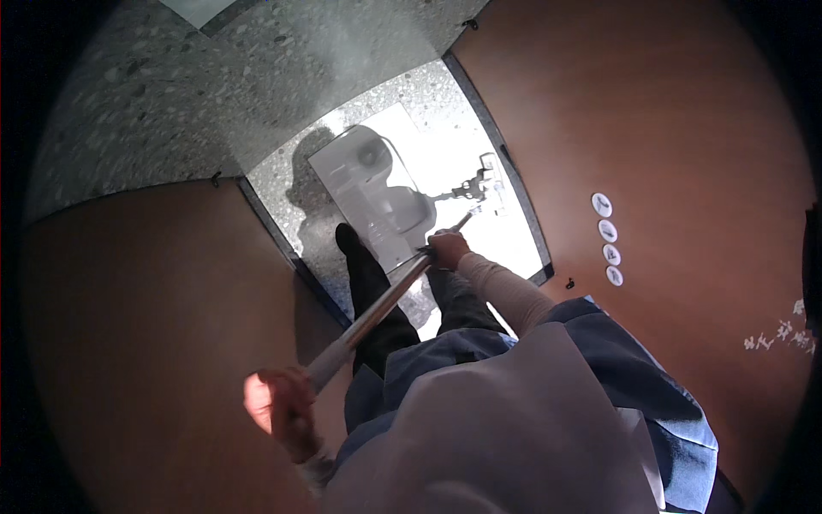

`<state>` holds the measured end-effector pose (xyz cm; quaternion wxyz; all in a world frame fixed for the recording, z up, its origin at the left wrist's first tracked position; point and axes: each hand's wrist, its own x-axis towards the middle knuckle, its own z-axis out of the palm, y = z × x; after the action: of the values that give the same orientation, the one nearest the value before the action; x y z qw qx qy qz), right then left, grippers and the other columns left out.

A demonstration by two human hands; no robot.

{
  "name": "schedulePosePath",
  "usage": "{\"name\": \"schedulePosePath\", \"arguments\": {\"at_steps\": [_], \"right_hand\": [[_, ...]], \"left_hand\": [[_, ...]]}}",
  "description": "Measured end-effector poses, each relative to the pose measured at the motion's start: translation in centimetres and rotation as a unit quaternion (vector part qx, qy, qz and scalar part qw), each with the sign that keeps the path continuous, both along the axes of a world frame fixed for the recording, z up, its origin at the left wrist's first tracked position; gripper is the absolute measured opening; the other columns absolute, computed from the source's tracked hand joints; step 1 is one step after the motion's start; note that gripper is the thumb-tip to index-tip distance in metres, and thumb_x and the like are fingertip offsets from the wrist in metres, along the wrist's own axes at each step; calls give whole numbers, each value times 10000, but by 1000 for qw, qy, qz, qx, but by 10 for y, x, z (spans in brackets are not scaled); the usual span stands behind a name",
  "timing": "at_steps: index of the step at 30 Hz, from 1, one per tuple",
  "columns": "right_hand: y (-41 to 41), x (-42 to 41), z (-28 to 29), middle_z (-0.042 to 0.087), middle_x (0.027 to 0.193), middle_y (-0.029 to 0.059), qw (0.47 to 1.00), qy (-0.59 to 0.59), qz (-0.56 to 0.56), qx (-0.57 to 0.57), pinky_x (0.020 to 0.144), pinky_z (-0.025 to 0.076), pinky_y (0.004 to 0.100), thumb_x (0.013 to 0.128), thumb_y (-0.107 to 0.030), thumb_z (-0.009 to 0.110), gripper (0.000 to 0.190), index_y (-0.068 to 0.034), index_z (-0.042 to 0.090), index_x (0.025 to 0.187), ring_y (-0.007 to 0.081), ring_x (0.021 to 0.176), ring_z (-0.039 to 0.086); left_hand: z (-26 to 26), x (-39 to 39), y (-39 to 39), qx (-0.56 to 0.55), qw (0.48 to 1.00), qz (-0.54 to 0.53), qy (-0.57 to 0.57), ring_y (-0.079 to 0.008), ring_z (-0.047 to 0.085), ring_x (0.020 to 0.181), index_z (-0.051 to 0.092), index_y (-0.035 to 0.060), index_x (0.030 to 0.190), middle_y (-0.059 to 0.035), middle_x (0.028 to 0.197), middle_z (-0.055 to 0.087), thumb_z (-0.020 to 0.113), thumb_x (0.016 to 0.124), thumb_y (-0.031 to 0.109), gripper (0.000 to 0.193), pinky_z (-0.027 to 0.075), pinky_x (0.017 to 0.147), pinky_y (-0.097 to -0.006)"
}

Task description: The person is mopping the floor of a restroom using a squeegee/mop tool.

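My left hand is closed around the grey upper end of a long metal pole. Farther down, my right hand grips the same pole, which slants away from me across my legs. Past the right hand, its lower end reaches into bright glare, where a pale cleaning head is partly washed out; I cannot tell its exact kind. Left of that head lies a squat toilet pan of glossy white ceramic, set into the floor. My dark shoe stands at the pan's near left edge.
Brown partition panels rise on the left and on the right, the latter with several round stickers. Speckled terrazzo floor extends beyond. Shadows fall across the floor and pan.
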<state>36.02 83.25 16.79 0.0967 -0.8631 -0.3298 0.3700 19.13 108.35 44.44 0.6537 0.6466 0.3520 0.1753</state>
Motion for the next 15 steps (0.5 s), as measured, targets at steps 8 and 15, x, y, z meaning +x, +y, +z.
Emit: {"name": "schedulePosePath", "arguments": {"at_steps": [8,15], "right_hand": [[90,-75,-10,581,863,117,998,29,28,-49,704,464,402,660,-270,588,225,-114,590,823,267,877,564],[132,-96,46,596,826,85,992,84,62,67,737,381,505,615,-291,609,250,-119,610,797,253,873,547]], "left_hand": [[43,-44,63,-36,998,44,-16,-82,366,397,469,-13,920,20,414,341,488,764,94,190,412,602,-276],[101,-86,81,37,995,-17,-96,-34,254,390,474,24,1047,57,430,218,430,845,137,236,367,596,-221]]}}
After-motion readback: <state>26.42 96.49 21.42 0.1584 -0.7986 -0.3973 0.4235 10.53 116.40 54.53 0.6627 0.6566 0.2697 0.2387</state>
